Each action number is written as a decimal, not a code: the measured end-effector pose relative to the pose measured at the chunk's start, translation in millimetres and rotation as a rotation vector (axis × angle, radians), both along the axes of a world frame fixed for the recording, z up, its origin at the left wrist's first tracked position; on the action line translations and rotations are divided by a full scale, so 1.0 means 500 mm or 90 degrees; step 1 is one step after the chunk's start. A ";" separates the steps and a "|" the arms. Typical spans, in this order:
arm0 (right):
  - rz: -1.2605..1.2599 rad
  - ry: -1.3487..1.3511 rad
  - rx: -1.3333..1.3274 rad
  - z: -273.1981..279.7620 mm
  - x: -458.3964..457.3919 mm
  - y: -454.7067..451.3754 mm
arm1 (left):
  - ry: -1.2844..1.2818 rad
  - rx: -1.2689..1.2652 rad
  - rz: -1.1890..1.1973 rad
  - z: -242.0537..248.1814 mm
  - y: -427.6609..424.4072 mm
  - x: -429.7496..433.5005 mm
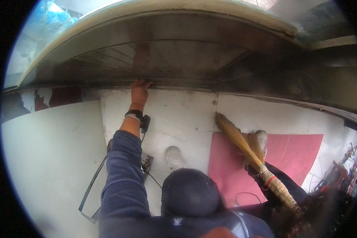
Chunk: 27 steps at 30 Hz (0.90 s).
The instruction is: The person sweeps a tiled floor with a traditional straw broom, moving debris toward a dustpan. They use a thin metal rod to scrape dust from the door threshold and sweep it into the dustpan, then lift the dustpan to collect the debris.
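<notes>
My left hand [139, 89] reaches forward and touches the lower edge of a dark, shiny panel [172, 56]. Its thumb stands apart from the fingers; whether the fingertips grip the edge or hold something small is hidden. A dark band circles the wrist. A straw broom [235, 134] with a wrapped handle and a red tie slants across the right side, its bristle tip near the pale floor. The lower end of its handle meets a blurred dark brown mass. A skin-coloured patch shows at the bottom edge; I cannot tell whether it is my right hand.
A pink mat [297, 148] lies on the floor under one shoe; another shoe [175, 157] stands left of it. A large pale board [56, 154] covers the left side. Near my left forearm are a black adapter [145, 123], a cable and a strap [90, 187]. Clutter stands far right.
</notes>
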State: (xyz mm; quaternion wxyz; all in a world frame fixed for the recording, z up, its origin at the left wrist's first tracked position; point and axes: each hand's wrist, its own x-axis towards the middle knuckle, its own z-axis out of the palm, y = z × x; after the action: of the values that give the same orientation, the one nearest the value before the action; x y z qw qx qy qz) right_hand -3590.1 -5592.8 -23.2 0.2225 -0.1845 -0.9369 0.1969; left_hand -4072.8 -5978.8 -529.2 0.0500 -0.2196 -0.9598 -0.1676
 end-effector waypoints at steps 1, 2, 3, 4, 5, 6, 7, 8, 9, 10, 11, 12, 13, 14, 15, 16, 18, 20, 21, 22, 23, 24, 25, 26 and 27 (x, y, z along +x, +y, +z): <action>0.000 -0.002 0.001 0.000 -0.002 -0.001 | -0.011 0.000 0.011 0.001 0.000 0.000; -0.001 -0.005 0.002 0.000 -0.003 -0.003 | -0.023 -0.001 0.021 0.003 0.006 0.004; -0.001 -0.009 0.002 0.001 -0.004 -0.005 | -0.036 -0.002 0.031 0.006 0.008 0.005; 0.002 -0.001 -0.003 0.001 -0.005 -0.004 | -0.011 0.008 0.041 0.010 0.013 0.007; 0.006 0.008 -0.007 0.002 -0.005 -0.005 | 0.015 0.018 0.052 0.014 0.017 0.009; 0.010 0.016 -0.012 0.003 -0.007 -0.002 | 0.029 0.013 0.052 0.020 0.020 0.010; 0.016 0.004 -0.015 0.004 -0.007 0.001 | -0.006 0.034 0.078 0.026 0.023 0.013; 0.021 -0.006 -0.019 0.007 -0.007 0.002 | -0.052 0.038 0.090 0.033 0.020 0.012; 0.025 -0.016 -0.024 0.008 -0.007 0.007 | -0.096 0.036 0.112 0.041 0.016 0.013; 0.013 -0.041 -0.016 0.011 -0.008 0.009 | -0.054 0.012 0.086 0.048 0.008 0.013; 0.018 -0.039 -0.014 0.012 -0.009 0.012 | -0.010 -0.017 0.069 0.057 -0.005 0.012; 0.022 -0.038 -0.011 0.012 -0.008 0.013 | 0.036 -0.068 0.043 0.065 -0.018 0.012; 0.027 -0.036 -0.007 0.012 -0.008 0.015 | 0.071 -0.096 0.044 0.073 -0.037 0.012; 0.016 -0.038 -0.008 0.011 -0.005 0.015 | 0.108 -0.147 0.039 0.080 -0.061 0.012; 0.005 -0.040 -0.009 0.009 -0.004 0.014 | 0.159 -0.196 0.033 0.086 -0.084 0.012; -0.006 -0.041 -0.011 0.006 0.000 0.013 | 0.119 -0.174 0.068 0.087 -0.103 0.015; -0.014 -0.030 -0.018 0.002 0.006 0.012 | 0.062 -0.130 0.139 0.081 -0.142 0.017; -0.012 -0.020 -0.022 -0.001 0.010 0.014 | -0.059 0.102 0.175 0.057 -0.167 0.010; -0.008 -0.016 -0.022 -0.002 0.012 0.016 | -0.156 0.200 0.229 0.037 -0.174 0.008; -0.005 -0.013 -0.021 -0.003 0.011 0.017 | -0.181 0.400 0.251 0.012 -0.178 0.007; 0.002 -0.014 -0.017 -0.003 0.011 0.019 | -0.240 0.581 0.311 -0.015 -0.180 0.006; 0.009 -0.014 -0.015 -0.002 0.008 0.020 | -0.299 0.761 0.369 -0.044 -0.181 0.006; 0.017 -0.014 -0.012 -0.002 0.007 0.022 | -0.275 0.831 0.377 -0.074 -0.182 0.007; 0.011 -0.018 -0.011 -0.001 0.005 0.021 | -0.250 0.901 0.386 -0.103 -0.181 0.008; 0.005 -0.021 -0.009 0.000 0.002 0.020 | -0.211 0.965 0.335 -0.126 -0.177 0.009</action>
State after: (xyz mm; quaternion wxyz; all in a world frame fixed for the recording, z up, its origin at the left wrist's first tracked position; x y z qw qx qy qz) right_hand -3589.1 -5583.0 -23.4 0.2048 -0.1854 -0.9397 0.2015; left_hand -4068.1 -6067.5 -592.3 0.0798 0.1339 -0.6010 -0.7839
